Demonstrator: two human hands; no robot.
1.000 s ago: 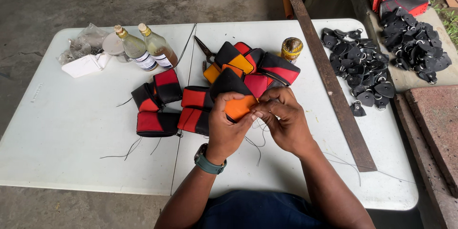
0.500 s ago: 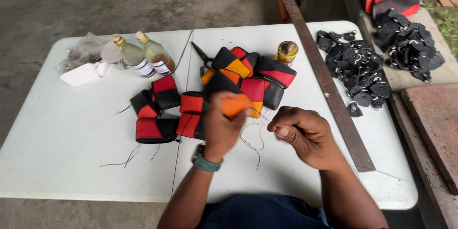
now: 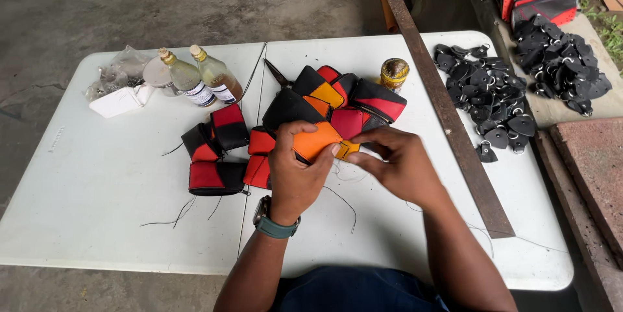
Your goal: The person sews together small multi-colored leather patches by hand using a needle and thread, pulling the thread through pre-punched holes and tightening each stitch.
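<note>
My left hand (image 3: 295, 172) grips an orange and black leather pouch (image 3: 316, 139) above the white folding table (image 3: 97, 188). My right hand (image 3: 396, 162) pinches the pouch's yellow-orange edge (image 3: 347, 149) at its right end, fingers closed on it. A thin thread (image 3: 344, 198) trails from the pouch over the table. Behind the hands lies a heap of red, black and orange pouches (image 3: 344, 101). A smaller group of red and black pouches (image 3: 214, 149) sits to the left. A teal watch is on my left wrist.
Two glass bottles (image 3: 204, 81) and a plastic bag (image 3: 120, 72) stand at the table's back left. A small yellow jar (image 3: 393, 73) and scissors (image 3: 278, 74) lie behind the heap. A long wooden strip (image 3: 454, 130) crosses the right side, beside several black leather pieces (image 3: 487, 98).
My right hand had drawn away to the right, pulling thread, and has now come back to the pouch's edge. My left hand keeps holding the pouch.
</note>
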